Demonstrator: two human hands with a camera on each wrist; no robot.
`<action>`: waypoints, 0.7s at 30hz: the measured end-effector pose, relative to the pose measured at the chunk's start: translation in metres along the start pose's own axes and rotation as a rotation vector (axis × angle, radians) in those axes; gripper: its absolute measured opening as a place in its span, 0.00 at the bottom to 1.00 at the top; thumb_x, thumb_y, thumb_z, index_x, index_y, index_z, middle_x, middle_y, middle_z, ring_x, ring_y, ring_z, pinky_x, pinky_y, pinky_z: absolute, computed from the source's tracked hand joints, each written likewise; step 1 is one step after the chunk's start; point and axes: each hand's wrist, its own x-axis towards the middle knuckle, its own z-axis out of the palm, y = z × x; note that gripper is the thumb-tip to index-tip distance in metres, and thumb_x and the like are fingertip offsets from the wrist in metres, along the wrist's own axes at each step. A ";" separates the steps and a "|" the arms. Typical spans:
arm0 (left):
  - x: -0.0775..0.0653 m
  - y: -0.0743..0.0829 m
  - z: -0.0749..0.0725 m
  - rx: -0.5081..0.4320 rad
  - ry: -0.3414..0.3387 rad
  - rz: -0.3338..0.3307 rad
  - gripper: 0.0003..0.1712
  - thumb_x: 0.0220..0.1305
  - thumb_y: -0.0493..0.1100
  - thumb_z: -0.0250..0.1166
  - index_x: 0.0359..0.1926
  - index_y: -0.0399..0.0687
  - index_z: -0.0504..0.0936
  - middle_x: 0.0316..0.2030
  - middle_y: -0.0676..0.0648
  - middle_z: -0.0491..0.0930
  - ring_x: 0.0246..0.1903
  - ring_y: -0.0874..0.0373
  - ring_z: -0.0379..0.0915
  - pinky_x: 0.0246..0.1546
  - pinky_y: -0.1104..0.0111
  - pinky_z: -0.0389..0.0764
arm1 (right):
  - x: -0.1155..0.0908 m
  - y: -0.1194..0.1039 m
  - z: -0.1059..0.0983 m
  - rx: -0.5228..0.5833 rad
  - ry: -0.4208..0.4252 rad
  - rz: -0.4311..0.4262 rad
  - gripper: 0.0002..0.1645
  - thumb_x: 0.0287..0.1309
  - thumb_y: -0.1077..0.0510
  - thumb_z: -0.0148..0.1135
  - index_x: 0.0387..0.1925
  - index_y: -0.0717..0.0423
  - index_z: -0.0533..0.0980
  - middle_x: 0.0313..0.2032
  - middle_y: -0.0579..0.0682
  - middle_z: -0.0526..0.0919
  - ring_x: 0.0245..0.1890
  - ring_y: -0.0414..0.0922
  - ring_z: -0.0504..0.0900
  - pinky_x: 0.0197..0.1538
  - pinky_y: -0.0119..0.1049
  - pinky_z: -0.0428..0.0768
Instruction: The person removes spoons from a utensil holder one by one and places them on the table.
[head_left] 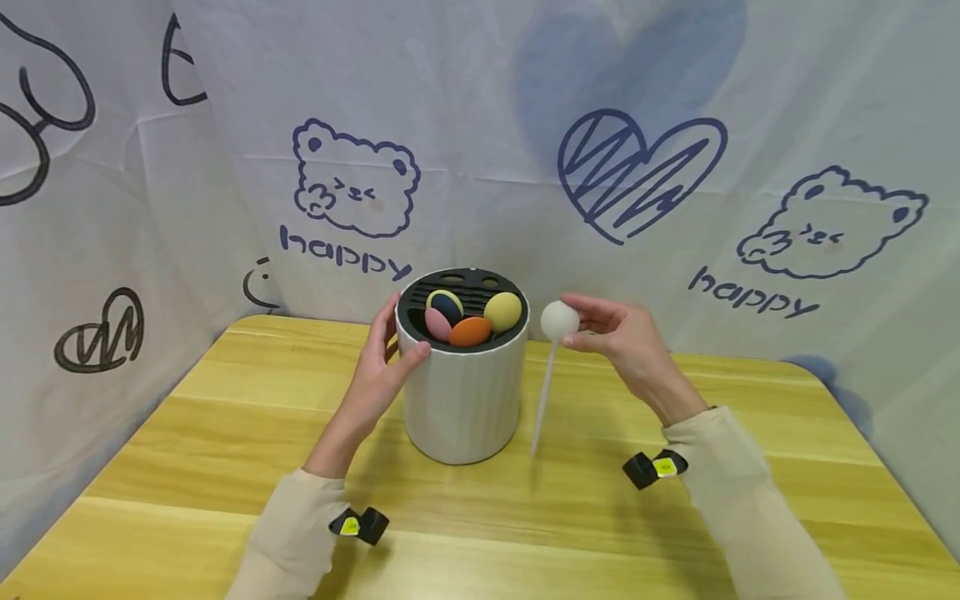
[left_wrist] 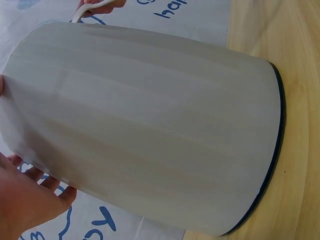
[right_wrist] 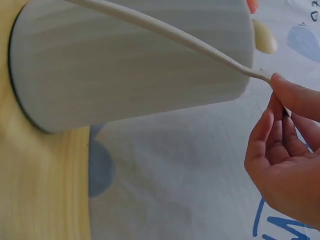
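Note:
A white utensil holder (head_left: 461,408) with a black slotted top (head_left: 420,298) stands upright on the table. My left hand (head_left: 377,360) grips its upper left side, thumb at the front rim and fingers round the far side. Beside the holder on the right, my right hand (head_left: 628,343) pinches a white spoon (head_left: 559,321) by its round bowl, the long thin handle pointing down. In the right wrist view the spoon's handle (right_wrist: 170,31) crosses in front of the holder. Yellow (head_left: 502,312), orange (head_left: 470,332), pink (head_left: 437,323) and dark blue (head_left: 445,306) spoon heads show in the holder's top.
The wood-grain table (head_left: 480,533) spreads under both forearms. Behind it hangs a pale cloth (head_left: 487,217) with printed bears, hearts and lettering, close to the table's back edge. A small black camera sits on each wrist.

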 end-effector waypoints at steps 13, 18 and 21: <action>0.001 0.000 0.001 0.011 0.006 0.017 0.47 0.63 0.53 0.62 0.75 0.46 0.48 0.73 0.46 0.50 0.71 0.51 0.47 0.69 0.50 0.51 | -0.003 0.031 -0.003 -0.100 -0.080 0.099 0.31 0.56 0.69 0.65 0.62 0.67 0.70 0.50 0.59 0.80 0.43 0.43 0.79 0.49 0.33 0.79; 0.000 0.000 0.001 0.013 0.002 0.014 0.48 0.63 0.56 0.62 0.76 0.47 0.48 0.74 0.46 0.49 0.71 0.50 0.46 0.69 0.50 0.51 | -0.005 0.041 -0.004 -0.074 -0.090 0.110 0.30 0.56 0.70 0.64 0.62 0.70 0.70 0.48 0.58 0.80 0.42 0.41 0.80 0.48 0.31 0.79; 0.001 0.000 0.000 0.015 0.003 0.017 0.48 0.63 0.56 0.61 0.76 0.47 0.48 0.74 0.46 0.49 0.71 0.50 0.46 0.69 0.50 0.51 | -0.006 0.046 -0.003 -0.071 -0.101 0.109 0.30 0.56 0.69 0.64 0.61 0.71 0.69 0.47 0.57 0.81 0.41 0.40 0.79 0.47 0.31 0.79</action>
